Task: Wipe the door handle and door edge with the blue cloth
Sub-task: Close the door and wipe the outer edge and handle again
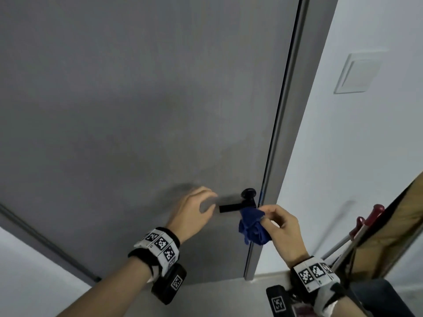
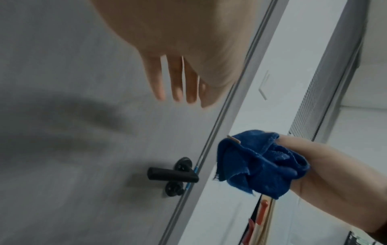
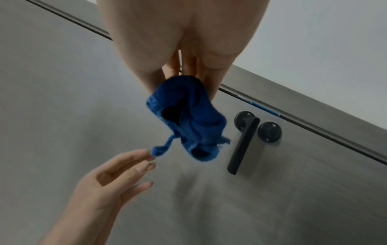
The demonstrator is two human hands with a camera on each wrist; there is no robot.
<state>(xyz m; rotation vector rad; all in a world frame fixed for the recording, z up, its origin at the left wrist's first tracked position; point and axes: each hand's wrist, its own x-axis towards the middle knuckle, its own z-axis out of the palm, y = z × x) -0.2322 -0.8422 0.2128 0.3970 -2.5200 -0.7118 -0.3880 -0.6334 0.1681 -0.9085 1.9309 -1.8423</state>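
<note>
Setting: grey door [image 1: 137,99] fills my head view, shut against its frame, with a white wall [image 1: 343,156] and a light switch [image 1: 357,73] to the right; red-tipped poles [image 1: 366,225] lean low in the right corner.

Door handle: I see the black lever door handle [image 1: 231,208] standing level, its free end pointing left, with a round black lock knob [image 1: 249,192] close beside its pivot.

Door edge: the door edge [image 1: 270,156] runs just right of the handle; a small blue mark sits on it near the latch.

Blue cloth: the blue cloth [image 1: 251,227] hangs bunched from my right hand [image 1: 283,227], near the pivot end of the lever. From the wrist views I judge it is off the metal, not pressed on.

Right hand: thumb and fingers pinch the top of the cloth; the rest dangles loose.

Left hand: my left hand [image 1: 194,211] floats by the lever's free end, fingers relaxed and holding nothing; in the right wrist view its fingertips [image 3: 149,159] are at a trailing corner of the cloth, touching or not I cannot tell.

Step in hand: readying the cloth; I judge no wiping has started.

Next move: gather the cloth into a firmer pad, then wrap it over the lever and rub along its length, before going on to the edge.
</note>
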